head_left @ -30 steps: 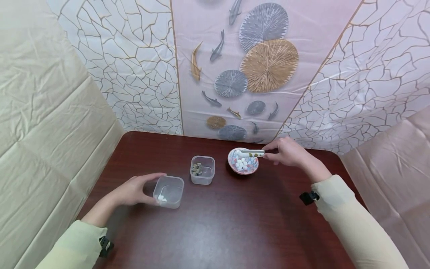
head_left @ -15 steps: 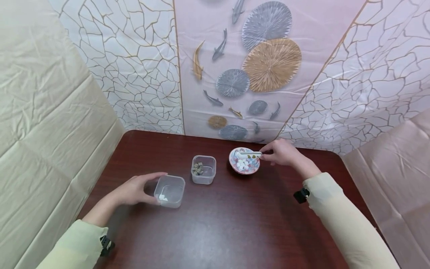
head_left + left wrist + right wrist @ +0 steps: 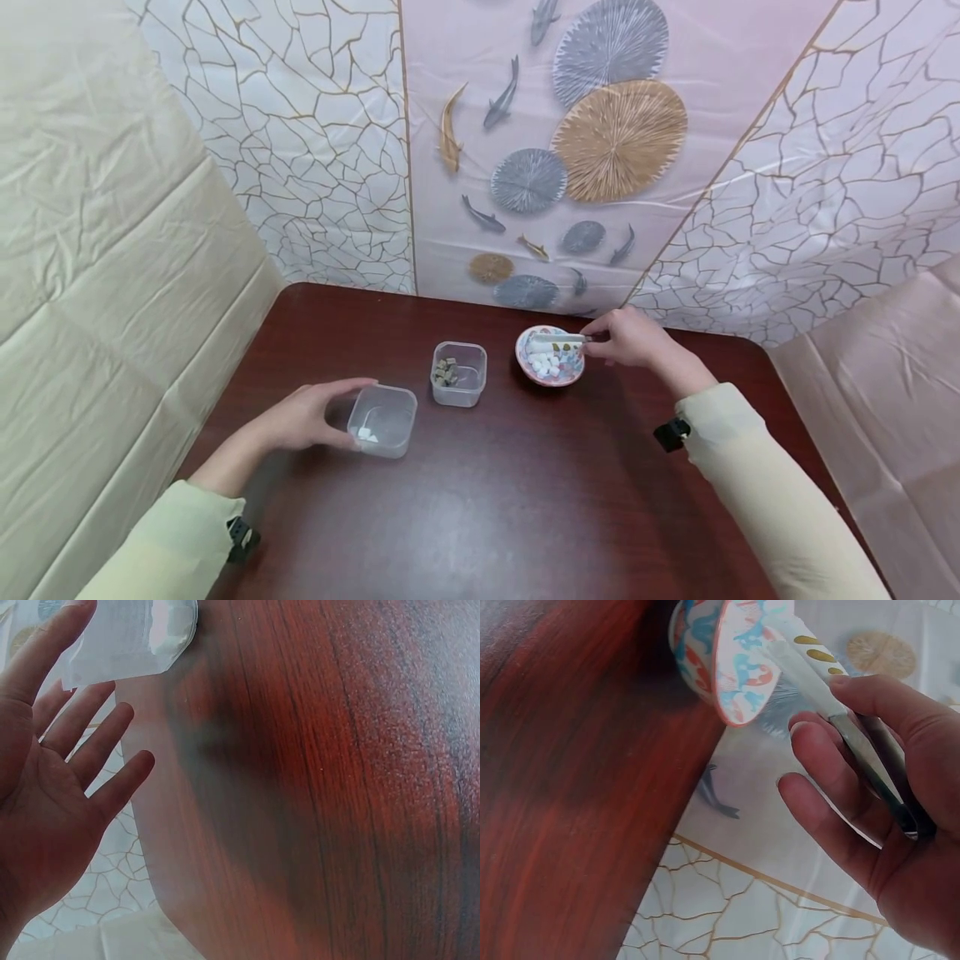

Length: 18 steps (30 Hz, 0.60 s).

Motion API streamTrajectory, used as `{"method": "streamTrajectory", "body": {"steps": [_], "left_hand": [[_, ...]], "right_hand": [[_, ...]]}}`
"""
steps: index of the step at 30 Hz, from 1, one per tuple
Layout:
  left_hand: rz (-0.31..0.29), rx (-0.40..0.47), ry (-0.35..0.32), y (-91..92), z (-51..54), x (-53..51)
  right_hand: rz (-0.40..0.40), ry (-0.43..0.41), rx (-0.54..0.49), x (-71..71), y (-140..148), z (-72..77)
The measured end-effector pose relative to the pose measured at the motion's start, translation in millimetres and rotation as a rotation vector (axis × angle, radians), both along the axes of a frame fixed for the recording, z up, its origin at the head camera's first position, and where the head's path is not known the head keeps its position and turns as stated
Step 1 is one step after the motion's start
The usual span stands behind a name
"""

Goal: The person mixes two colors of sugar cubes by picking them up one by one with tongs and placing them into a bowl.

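Note:
My left hand (image 3: 300, 417) holds a clear square plastic container (image 3: 393, 417) by its sides, between thumb and fingers. A few white cubes (image 3: 367, 434) lie in its near left corner. In the left wrist view, the thumb of the hand (image 3: 60, 772) lies against the container (image 3: 120, 645), with the lower fingers spread apart. My right hand (image 3: 633, 340) grips small tongs (image 3: 561, 339) with white, gold-spotted arms, their tips over a patterned bowl (image 3: 572, 378). Several white cubes (image 3: 543, 365) lie in that bowl. Whether the tips pinch a cube is hidden.
A second clear container (image 3: 471, 379), with several brown cubes (image 3: 445, 372), stands between the held container and the bowl. All rest on a dark red-brown wooden table (image 3: 480, 492). A patterned cloth (image 3: 450, 208) rises behind the table's back edge, with pale cloth at both sides.
My right hand has shifted slightly left and lower relative to the bowl, still gripping the tongs. The left hand keeps its hold on the container. The head view has shifted slightly.

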State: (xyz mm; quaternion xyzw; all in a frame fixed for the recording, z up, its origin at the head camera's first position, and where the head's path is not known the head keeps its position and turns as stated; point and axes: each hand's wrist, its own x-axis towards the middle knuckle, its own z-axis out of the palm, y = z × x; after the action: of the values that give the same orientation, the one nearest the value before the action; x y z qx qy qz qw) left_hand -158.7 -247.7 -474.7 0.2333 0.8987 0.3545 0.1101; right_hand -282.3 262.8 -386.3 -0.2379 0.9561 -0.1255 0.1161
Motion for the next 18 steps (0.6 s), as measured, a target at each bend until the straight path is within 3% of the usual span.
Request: {"method": "streamTrajectory", "body": {"steps": [9, 18], "left_hand": [[0.000, -0.002, 0.009, 0.9, 2.8, -0.3], [0.001, -0.002, 0.012, 2.2, 2.0, 0.9]], "right_hand": [[0.097, 0.100, -0.078, 12.4, -8, 18.1], [0.245, 0.190, -0.157, 31.7, -42, 33.9]]}}
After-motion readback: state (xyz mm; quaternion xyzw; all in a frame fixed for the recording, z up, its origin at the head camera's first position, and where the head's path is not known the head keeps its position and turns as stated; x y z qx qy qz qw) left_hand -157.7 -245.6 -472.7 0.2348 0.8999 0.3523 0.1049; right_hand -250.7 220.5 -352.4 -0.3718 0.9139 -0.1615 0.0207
